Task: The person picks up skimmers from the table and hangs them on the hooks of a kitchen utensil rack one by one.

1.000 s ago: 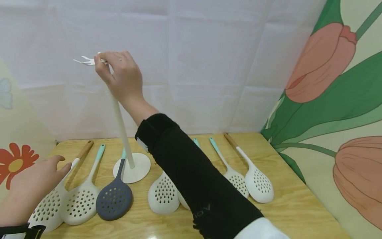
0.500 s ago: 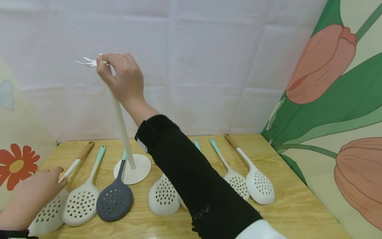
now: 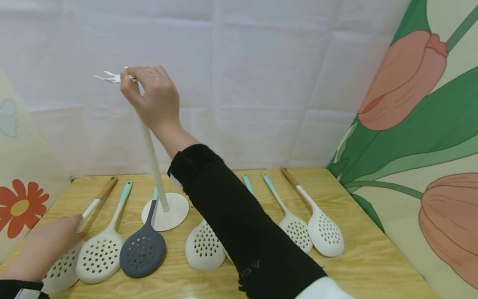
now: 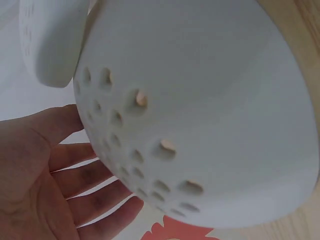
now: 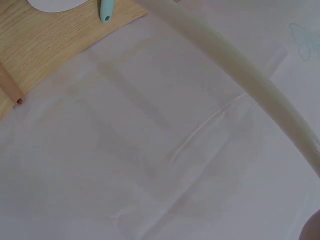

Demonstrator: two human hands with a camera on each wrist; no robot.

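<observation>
My right hand (image 3: 128, 79) is raised high and pinches the top of a white stand, where thin metal hooks (image 3: 106, 77) stick out to the left. The stand's pole (image 3: 151, 158) leans down to a round base (image 3: 173, 209) on the wooden table; the right wrist view shows the pole (image 5: 250, 82) as well. My left hand (image 3: 71, 226) lies low at the left with straight fingers over the leftmost white slotted spoon (image 3: 59, 265), which has a wooden handle. In the left wrist view the open palm (image 4: 60, 185) sits right beside that spoon's bowl (image 4: 200, 100).
Several slotted spoons lie in a row on the table (image 3: 373, 257): a white one with a teal handle (image 3: 98, 257), a dark grey one (image 3: 142, 251), a white one (image 3: 203, 247), and two more at the right (image 3: 325, 232). White cloth hangs behind; flowered panels stand at both sides.
My left hand has sunk lower and drawn back to the left, down onto the leftmost spoon. My right hand has stayed at the stand's top.
</observation>
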